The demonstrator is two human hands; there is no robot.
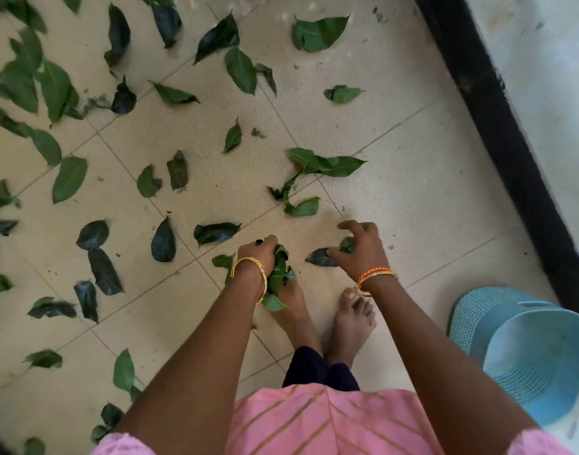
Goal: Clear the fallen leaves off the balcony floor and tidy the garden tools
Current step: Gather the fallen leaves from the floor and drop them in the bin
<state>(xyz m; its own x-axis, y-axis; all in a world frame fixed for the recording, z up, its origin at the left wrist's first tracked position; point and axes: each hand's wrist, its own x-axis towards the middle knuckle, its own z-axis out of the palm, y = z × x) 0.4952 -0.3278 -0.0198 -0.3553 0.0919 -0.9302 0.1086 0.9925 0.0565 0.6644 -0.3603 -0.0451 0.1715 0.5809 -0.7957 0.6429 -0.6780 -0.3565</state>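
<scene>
A black raised kerb (498, 133) runs diagonally down the right side and bounds the tiled floor (396, 152); beyond it lies a pale, speckled surface; bare tile shows between the kerb and the hands, while the left half of the floor is thickly littered; the leaves (68, 178) are flat, pointed ovals, some bright green, others dark and glossy, a few curled or torn, spread from the top left down to the person's pink striped garment (314, 421); the tiles are beige, matte and finely grained, with thin grout lines crossing at an angle; the left hand (258, 254) is clenched around a crumpled bunch of leaves (278, 277) just above the bare feet (353, 323); the right hand (360, 247), a little apart from it, has curled fingers pinching a dark leaf (321, 257) that lies on the tile; gold bangles ring both wrists; a light blue perforated plastic basket (527, 349) lies tipped at the lower right, near the kerb.
</scene>
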